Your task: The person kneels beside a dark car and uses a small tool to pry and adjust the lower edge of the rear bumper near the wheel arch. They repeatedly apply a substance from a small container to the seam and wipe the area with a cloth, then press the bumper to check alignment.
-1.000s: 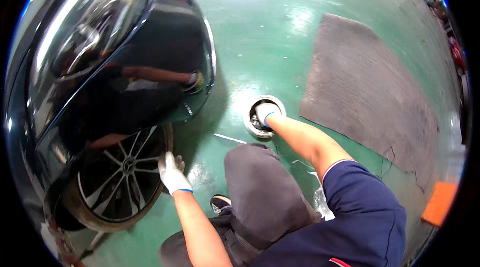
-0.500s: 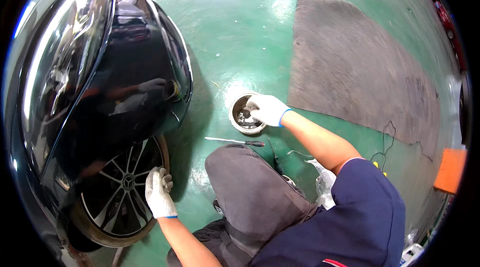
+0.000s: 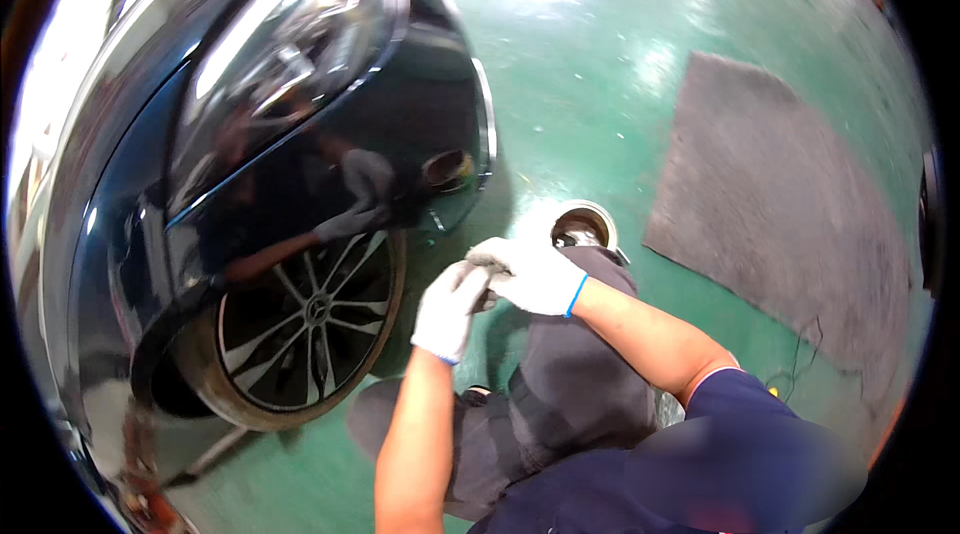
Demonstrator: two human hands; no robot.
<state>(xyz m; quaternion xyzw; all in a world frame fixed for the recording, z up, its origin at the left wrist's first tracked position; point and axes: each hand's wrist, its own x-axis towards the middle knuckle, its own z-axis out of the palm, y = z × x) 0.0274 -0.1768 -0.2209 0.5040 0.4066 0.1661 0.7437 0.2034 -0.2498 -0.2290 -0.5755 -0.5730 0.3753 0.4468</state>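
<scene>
Both white-gloved hands met above the knee: right hand (image 3: 535, 277) fingers curled tog. w/ left hand (image 3: 450, 309), contents hidden. Round metal tin (image 3: 583, 226) sat on green floor (image 3: 600, 84); alloy wheel (image 3: 305, 319) untouched.

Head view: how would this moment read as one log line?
left hand: gloved, meets right hand | wheel: left | round tin: on floor

Two white-gloved hands, left hand (image 3: 450, 309) and right hand (image 3: 535, 277), are brought together above a raised knee, possibly pinching something small, beside a car wheel (image 3: 300, 329) and round tray (image 3: 583, 226).
</scene>
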